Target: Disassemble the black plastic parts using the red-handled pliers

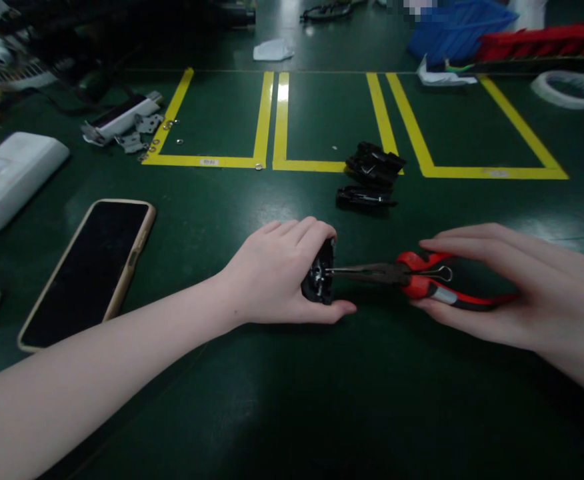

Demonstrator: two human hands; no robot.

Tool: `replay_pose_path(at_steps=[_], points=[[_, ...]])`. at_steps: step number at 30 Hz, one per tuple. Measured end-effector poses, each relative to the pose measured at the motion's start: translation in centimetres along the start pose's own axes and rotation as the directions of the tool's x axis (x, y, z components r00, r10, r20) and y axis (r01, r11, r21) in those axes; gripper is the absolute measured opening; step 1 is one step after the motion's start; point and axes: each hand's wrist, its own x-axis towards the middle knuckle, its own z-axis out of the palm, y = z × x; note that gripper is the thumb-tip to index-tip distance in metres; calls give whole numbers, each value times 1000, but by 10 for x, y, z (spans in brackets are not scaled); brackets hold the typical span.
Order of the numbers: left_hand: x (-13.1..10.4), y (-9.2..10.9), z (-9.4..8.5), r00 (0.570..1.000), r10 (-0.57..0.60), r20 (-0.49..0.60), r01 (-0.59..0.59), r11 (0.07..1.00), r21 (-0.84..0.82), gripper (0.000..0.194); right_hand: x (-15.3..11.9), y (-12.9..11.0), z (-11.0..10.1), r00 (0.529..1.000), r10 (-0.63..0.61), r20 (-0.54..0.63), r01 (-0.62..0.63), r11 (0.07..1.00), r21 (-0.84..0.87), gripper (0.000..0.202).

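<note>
My left hand [282, 273] is wrapped round a black plastic part [321, 277] in the middle of the view, its fingers over the top and its thumb below. Red-handled needle-nose pliers [427, 288] are in my right hand [512, 287], fingers on the upper handle and thumb on the lower. The long jaws point left, and their tip meets the open face of the black part. What the tip grips there is too small to tell. Beyond my hands lie more black plastic parts [375, 165], partly over a yellow tape line.
A phone [87, 267] lies at left beside a white device [22, 173]. Metal brackets [135, 137] and small rings sit by the yellow tape [222, 162]. At back right are a blue bin [452, 30], a red rack [547, 43] and a tape roll [569, 90].
</note>
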Motion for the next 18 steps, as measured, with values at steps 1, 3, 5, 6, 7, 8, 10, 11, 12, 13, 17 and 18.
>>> replay_pose_path(at_steps=[1, 3, 5, 6, 7, 8, 10, 11, 12, 13, 17, 18], points=[[0, 0, 0, 1000, 0, 3, 0, 1000, -1, 70, 0, 0, 0, 1000, -4, -2, 4, 1000, -3, 34], [0, 0, -1, 1000, -6, 10, 6, 1000, -1, 70, 1, 1, 0, 1000, -18, -9, 18, 1000, -12, 35], [0, 0, -1, 1000, -8, 14, 8, 1000, -1, 71, 1, 2, 0, 999, -43, -20, 43, 999, -21, 37], [1, 0, -1, 1000, -8, 16, 8, 1000, -1, 71, 2, 3, 0, 998, -59, -24, 58, 998, -30, 38], [1, 1, -2, 1000, -7, 19, 7, 1000, 0, 70, 2, 3, -1, 997, -73, -25, 72, 997, -39, 39], [1, 1, -2, 1000, -5, 20, 5, 1000, 2, 70, 2, 3, 0, 996, -82, -23, 80, 996, -49, 39], [1, 1, -2, 1000, -5, 20, 5, 1000, 7, 68, 3, 3, 0, 996, -83, -15, 82, 994, -70, 40], [1, 1, -2, 1000, -6, 20, 6, 1000, 8, 67, 2, 2, 0, 997, -79, -13, 78, 994, -81, 40], [1, 0, -2, 1000, -7, 19, 6, 1000, 9, 67, 2, 2, 0, 997, -78, -13, 77, 993, -89, 40], [1, 0, -2, 1000, -5, 16, 4, 1000, 9, 67, 2, 1, 0, 997, -80, -14, 78, 993, -92, 40], [0, 0, -2, 1000, 1, 21, -1, 1000, 7, 67, 1, 3, -2, 993, -113, -18, 110, 988, -107, 41], [0, 0, -2, 1000, -3, 20, 3, 1000, 4, 67, 1, 5, -2, 992, -126, -17, 123, 986, -112, 41]])
